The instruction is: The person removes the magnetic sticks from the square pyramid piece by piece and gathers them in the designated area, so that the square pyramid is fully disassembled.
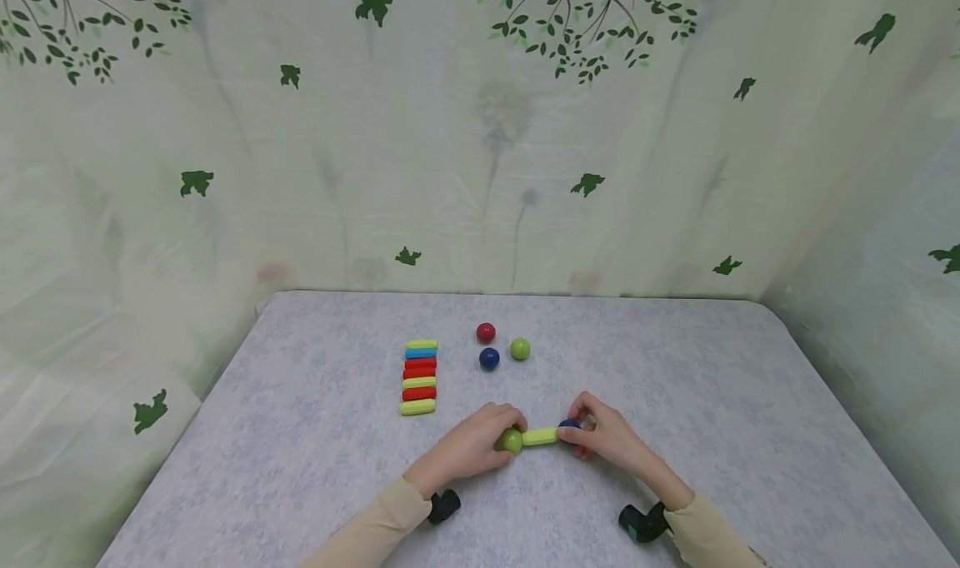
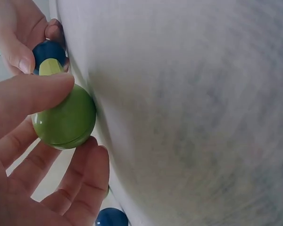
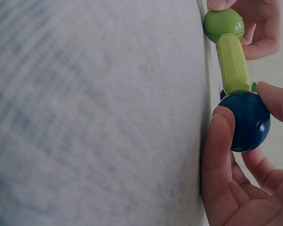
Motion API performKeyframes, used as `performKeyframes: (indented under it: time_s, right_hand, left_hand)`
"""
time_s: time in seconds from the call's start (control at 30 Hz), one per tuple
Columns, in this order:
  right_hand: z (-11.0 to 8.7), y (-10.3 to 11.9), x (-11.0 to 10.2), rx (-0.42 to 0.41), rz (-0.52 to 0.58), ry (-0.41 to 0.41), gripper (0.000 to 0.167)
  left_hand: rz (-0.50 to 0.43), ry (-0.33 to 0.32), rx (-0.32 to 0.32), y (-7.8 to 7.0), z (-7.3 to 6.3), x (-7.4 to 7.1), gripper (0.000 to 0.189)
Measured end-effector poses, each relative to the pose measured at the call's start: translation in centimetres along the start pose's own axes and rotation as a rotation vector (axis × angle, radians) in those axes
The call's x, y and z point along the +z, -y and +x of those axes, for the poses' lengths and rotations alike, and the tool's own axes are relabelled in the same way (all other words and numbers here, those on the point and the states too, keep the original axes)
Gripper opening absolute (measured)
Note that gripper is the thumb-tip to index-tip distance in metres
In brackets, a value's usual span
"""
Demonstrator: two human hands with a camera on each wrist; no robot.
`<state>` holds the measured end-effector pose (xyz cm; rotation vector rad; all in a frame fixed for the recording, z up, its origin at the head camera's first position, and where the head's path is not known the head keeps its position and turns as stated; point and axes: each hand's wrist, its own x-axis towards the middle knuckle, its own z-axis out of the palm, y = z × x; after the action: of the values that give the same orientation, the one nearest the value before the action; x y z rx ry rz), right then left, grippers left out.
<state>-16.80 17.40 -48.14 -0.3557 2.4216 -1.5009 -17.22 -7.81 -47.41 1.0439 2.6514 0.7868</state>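
Observation:
A yellow-green stick [image 1: 540, 437] links a green ball [image 1: 510, 441] on its left to a dark blue ball [image 1: 570, 425] on its right, low over the table. My left hand [image 1: 480, 441] grips the green ball between thumb and fingers. With thumb and fingertips my right hand [image 1: 606, 435] pinches the blue ball. In the right wrist view the stick [image 3: 233, 63] meets both balls end to end. The left wrist view shows the green ball [image 2: 66, 117] close up, with the blue ball [image 2: 49, 52] beyond it.
Several short sticks [image 1: 419, 374], yellow-green, red and blue, lie in a column at the left. A red ball [image 1: 486, 332], a blue ball [image 1: 489, 359] and a green ball [image 1: 520, 349] rest behind the hands. A patterned curtain [image 1: 465, 135] hangs behind the table [image 1: 675, 368].

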Motion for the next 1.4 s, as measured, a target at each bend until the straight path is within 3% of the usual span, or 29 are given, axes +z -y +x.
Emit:
performKeyframes:
  time_s: [0.2, 0.27, 0.43, 0.63, 0.8, 0.97, 1.23, 1.4]
  right_hand:
    - [-0.2, 0.6, 0.0, -0.011, -0.008, 0.023, 0.026]
    - [0.2, -0.4, 0.0, -0.007, -0.004, 0.021, 0.029]
    - [0.4, -0.7, 0.0, 0.016, 0.006, 0.020, 0.033]
    - [0.3, -0.6, 0.1, 0.023, 0.008, 0.020, 0.031]
    - [0.1, -0.5, 0.1, -0.003, 0.019, 0.023, 0.029]
    - [0.2, -0.5, 0.1, 0.006, 0.017, 0.029, 0.029]
    - [0.1, -0.3, 0.1, 0.006, 0.026, 0.028, 0.030]
    - [0.0, -0.4, 0.1, 0.001, 0.029, 0.024, 0.030]
  left_hand:
    - [0.042, -0.028, 0.039, 0.2, 0.1, -0.1, 0.023]
    - [0.022, -0.051, 0.026, 0.2, 0.2, -0.3, 0.024]
    - [-0.058, -0.156, -0.007, 0.8, 0.8, -0.8, 0.027]
    - [-0.046, -0.270, -0.071, 2.1, 2.7, -1.3, 0.029]
    - [-0.057, -0.280, -0.144, 2.8, 4.5, -1.7, 0.031]
    - [-0.100, -0.277, -0.173, 3.3, 5.7, -1.8, 0.030]
    - [-0.136, -0.284, -0.199, 3.9, 6.6, -1.9, 0.029]
    - [-0.149, -0.305, -0.180, 4.1, 6.5, -1.9, 0.031]
